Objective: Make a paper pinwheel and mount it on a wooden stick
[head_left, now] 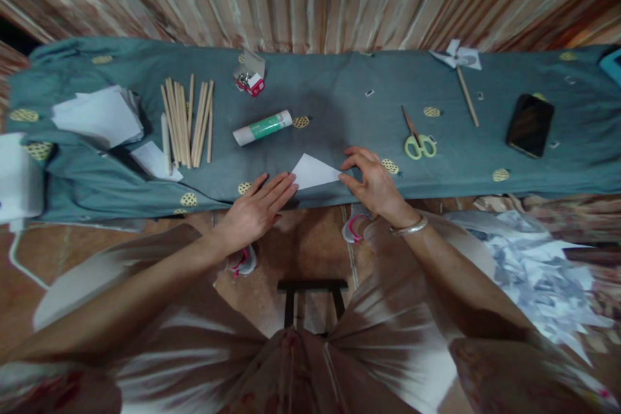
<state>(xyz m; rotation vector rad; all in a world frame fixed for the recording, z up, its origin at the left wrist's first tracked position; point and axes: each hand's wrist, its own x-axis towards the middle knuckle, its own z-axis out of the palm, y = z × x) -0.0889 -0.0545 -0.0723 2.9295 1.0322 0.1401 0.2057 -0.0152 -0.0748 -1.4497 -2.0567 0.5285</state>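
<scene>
Left hand (257, 204) and right hand (376, 184) open on paper (313, 171); beyond, open box (257, 85), metal bits (244, 79) inside.

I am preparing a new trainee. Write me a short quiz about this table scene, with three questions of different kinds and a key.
1. True or false: the left hand and the right hand both touch the white paper.
2. Where is the phone? A) at the person's far left B) under the white paper C) to the right of the scissors
3. Fill in: as the person sees it, the glue stick lies to the ___ of the scissors.

Key: 1 true; 2 C; 3 left.
</scene>
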